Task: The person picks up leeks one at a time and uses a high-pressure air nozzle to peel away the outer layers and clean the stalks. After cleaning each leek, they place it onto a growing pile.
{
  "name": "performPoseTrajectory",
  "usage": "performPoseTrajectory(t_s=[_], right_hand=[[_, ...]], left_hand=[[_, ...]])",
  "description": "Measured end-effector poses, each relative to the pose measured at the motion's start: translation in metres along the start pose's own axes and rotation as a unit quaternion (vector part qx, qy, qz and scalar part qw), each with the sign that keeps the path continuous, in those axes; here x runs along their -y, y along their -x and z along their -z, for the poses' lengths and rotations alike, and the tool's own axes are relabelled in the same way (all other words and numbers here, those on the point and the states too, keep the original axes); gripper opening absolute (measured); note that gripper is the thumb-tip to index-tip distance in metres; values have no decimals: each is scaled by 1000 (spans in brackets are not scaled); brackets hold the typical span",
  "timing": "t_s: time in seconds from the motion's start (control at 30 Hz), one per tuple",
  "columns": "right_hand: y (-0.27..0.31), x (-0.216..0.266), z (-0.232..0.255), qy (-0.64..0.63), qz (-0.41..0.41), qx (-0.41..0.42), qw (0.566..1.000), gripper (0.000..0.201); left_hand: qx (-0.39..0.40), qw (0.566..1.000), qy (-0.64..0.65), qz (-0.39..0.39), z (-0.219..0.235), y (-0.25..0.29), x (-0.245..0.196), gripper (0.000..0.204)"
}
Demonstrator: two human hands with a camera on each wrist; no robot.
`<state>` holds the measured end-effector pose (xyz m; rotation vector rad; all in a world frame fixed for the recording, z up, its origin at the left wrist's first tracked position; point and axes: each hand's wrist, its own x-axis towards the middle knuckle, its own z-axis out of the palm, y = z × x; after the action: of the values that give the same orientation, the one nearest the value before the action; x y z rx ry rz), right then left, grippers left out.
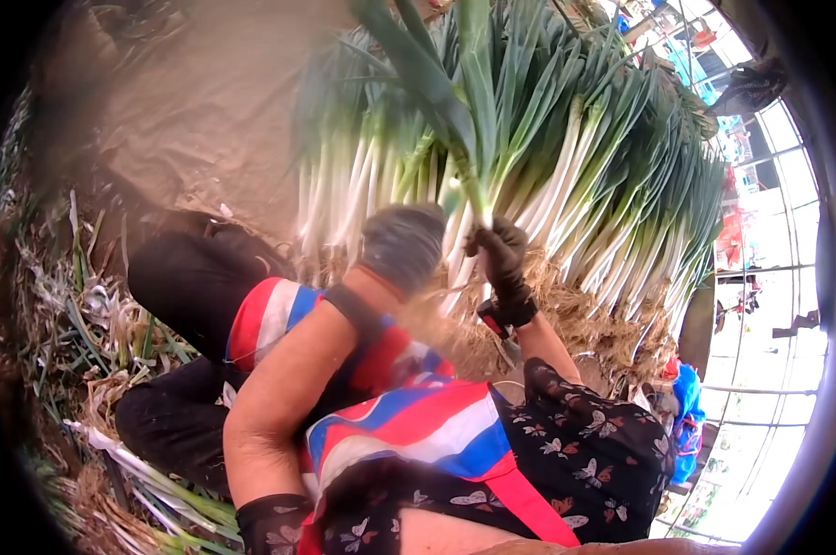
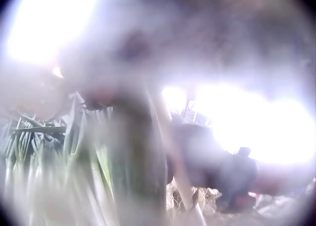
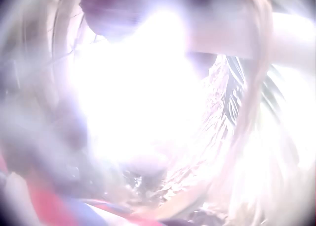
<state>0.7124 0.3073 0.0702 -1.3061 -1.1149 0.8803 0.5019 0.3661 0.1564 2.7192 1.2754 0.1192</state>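
Note:
In the head view a leek (image 1: 473,176) stands up from my right hand (image 1: 503,259), its long green leaves reaching past the top edge. My right hand, in a dark glove, grips the leek's white lower stem. Just left of that stem is my left hand (image 1: 401,245), in a grey glove and blurred; I cannot tell whether it holds anything. A thick green stalk (image 2: 138,157) passes close to the camera in the left wrist view. Glare washes out most of the right wrist view, with the striped apron (image 3: 49,204) along its bottom.
Many leeks (image 1: 566,185) stand packed in a row behind the hands, with matted roots (image 1: 612,319) at their base. Leaf scraps (image 1: 76,314) litter the ground at left, near a person's bent dark-clothed leg (image 1: 191,277). A brown sheet (image 1: 205,102) lies at upper left.

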Motion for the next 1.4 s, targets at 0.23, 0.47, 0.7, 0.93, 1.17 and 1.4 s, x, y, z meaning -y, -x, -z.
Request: performPoseTrajectory(t_s=[0.23,0.47,0.7,0.93,1.17,1.4], right_hand=[[-65,66,30,158,116,-247,949,15],[-111,-61,85,648,-48,-265,713,27],[-120,-115,148,718,-28,9,695,37],[-91,-55,57,781,-33,13,623,51],[-104,-41,-98,431,298,275,806,38],[-12,122,-346,103,319,526,782,37]], left_hand=[[-143,971,81,-172,-43,47,1,5],[-340,933,38,112,65,143,178,10],[-282,763,-43,581,45,455,298,22],[-90,642,-171,742,-72,597,106,77],[-56,567,-6,822,-57,534,77,63],[-69,559,12,826,-72,546,116,32]])
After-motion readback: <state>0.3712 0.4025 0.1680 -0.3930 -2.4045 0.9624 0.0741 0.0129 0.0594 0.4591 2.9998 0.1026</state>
